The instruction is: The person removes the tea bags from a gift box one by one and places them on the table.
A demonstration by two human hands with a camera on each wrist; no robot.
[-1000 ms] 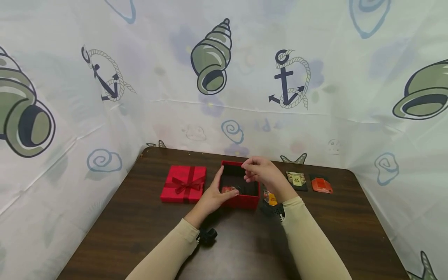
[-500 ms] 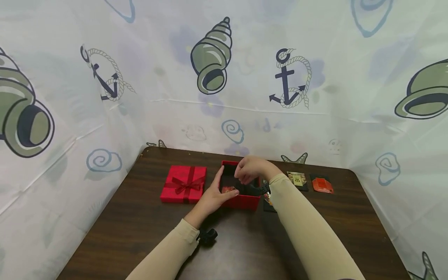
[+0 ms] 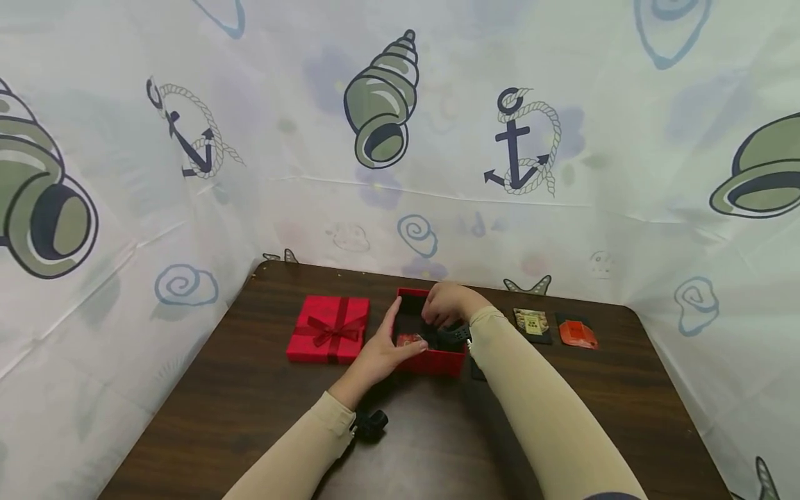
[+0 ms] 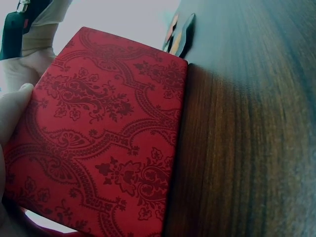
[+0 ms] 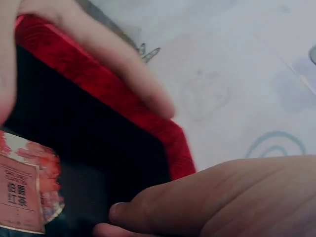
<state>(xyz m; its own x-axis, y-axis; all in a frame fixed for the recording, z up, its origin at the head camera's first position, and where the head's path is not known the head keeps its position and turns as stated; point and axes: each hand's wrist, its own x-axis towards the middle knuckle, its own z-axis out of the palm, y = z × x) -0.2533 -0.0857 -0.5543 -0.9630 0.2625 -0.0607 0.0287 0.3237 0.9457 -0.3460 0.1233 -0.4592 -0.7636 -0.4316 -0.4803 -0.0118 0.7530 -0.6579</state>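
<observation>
An open red box (image 3: 437, 362) with a dark inside stands near the back of the table. My left hand (image 3: 380, 351) grips its left side, fingers along the outer wall and thumb over the front rim. Inside lies a flower-printed packet with a reddish label (image 5: 22, 197). My right hand (image 3: 450, 304) reaches into the box with bent fingers, its fingertips beside the packet in the right wrist view. I cannot tell whether they hold anything. The left wrist view shows the box's patterned outer wall (image 4: 108, 123) close up.
Left of the box lies a red lid (image 3: 319, 316) with a dark ribbon bow. To the right are a beige-labelled packet (image 3: 532, 325) and an orange-labelled packet (image 3: 578, 333). A dark packet (image 3: 478, 371) is mostly hidden by my right sleeve. A printed cloth (image 3: 300, 139) hangs behind.
My right hand has moved from above the box's right side down into it. Its sleeve now covers most of the packet beside the box. The left hand has kept its grip.
</observation>
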